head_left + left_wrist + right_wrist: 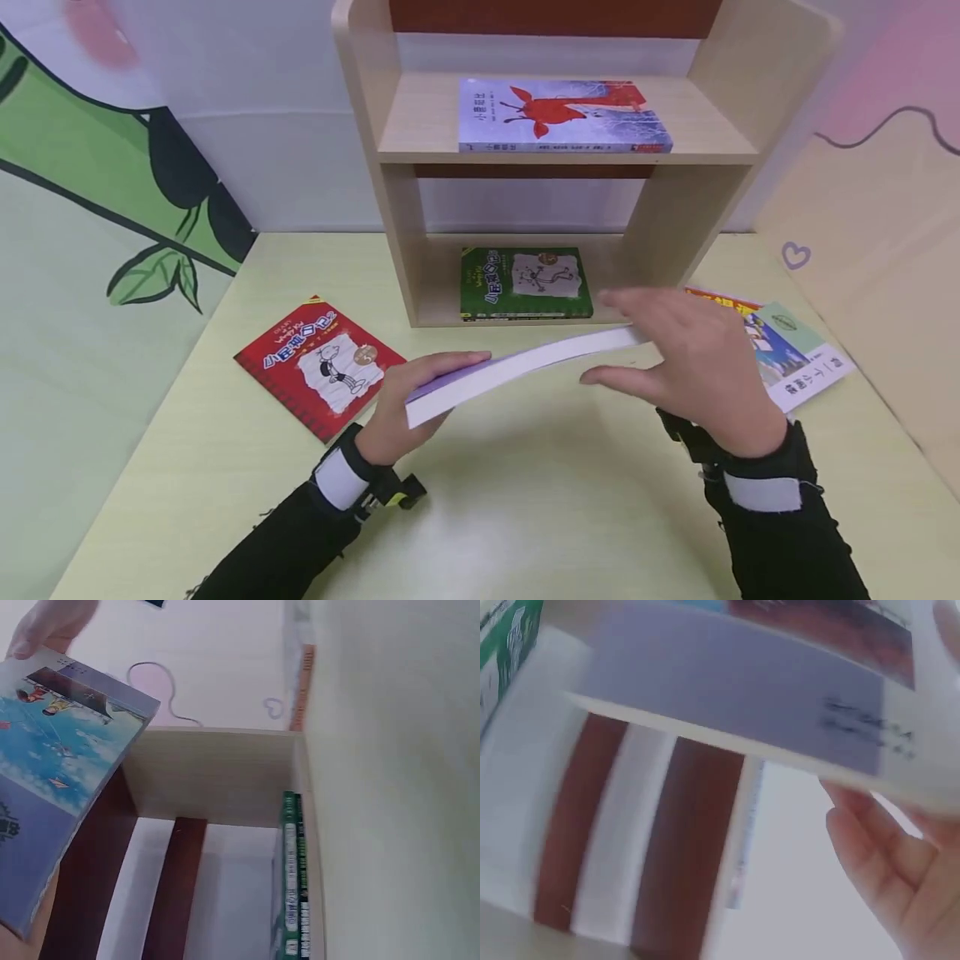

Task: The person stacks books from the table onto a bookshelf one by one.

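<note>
A purple paperback book (525,367) is held above the table, its white page edges facing me. The left wrist view shows the book's cover (56,750), with a blue-sky picture and small figures. My left hand (408,400) grips the left end, thumb on top and fingers underneath. At the other end, my right hand (701,362) has its thumb spread well away from its fingers, around the book's far end without closing on it. The right wrist view shows the right hand (892,870) close beside the book's edge (727,739), slightly blurred.
A wooden shelf unit (401,242) stands behind. Its upper shelf bears a blue book with a red animal (566,117); below lie green books (525,283). A red book (326,371) lies left on the table, colourful books (795,358) right, partly hidden by my right hand.
</note>
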Tool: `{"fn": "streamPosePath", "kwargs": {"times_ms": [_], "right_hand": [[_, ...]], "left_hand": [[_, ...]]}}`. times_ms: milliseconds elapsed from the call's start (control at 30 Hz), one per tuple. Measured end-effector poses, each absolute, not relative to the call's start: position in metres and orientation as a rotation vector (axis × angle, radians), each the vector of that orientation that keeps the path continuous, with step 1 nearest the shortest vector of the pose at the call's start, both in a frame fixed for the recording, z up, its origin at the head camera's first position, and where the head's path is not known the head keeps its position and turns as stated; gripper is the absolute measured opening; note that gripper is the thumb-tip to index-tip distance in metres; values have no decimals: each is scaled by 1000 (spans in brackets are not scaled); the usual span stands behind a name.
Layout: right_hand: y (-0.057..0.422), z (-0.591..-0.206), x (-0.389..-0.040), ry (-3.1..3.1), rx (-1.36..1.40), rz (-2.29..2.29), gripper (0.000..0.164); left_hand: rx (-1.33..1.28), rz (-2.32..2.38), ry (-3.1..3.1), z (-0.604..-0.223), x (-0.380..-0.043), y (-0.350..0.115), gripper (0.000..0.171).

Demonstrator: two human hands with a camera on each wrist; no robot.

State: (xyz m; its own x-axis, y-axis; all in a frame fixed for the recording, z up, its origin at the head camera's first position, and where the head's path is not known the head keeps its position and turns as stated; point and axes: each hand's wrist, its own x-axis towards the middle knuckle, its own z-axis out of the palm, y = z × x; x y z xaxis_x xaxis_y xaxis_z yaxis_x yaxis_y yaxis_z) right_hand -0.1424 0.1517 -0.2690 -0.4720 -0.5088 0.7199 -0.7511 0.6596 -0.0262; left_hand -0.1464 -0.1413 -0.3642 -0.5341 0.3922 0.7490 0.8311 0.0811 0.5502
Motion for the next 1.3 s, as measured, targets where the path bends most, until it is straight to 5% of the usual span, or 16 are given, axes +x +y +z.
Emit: {"fn": "streamPosePath", "kwargs": {"times_ms": [233,433,633,1033,1300], "right_hand": [[157,-285,-152,-2237,915,1133,96],[149,-311,-162,-1948,1093,1541,78],[139,-343,-163,-1738,975,1745,60],[127,-393,-197,-2151,396,1742,32],[116,-402,-239,-2239,88,1886,50]], "left_hand": [[-1082,-1686,-1841,-353,-147,-145,41],[-1292,-1867,-1704,-350,-154,-138,48],[-1266,-1964,-1776,-358,-160,-137,48],[-338,-2060,-2336,-394,-195,-134,60],[-52,-1978,-2288,-409,-246,-124,54]]}}
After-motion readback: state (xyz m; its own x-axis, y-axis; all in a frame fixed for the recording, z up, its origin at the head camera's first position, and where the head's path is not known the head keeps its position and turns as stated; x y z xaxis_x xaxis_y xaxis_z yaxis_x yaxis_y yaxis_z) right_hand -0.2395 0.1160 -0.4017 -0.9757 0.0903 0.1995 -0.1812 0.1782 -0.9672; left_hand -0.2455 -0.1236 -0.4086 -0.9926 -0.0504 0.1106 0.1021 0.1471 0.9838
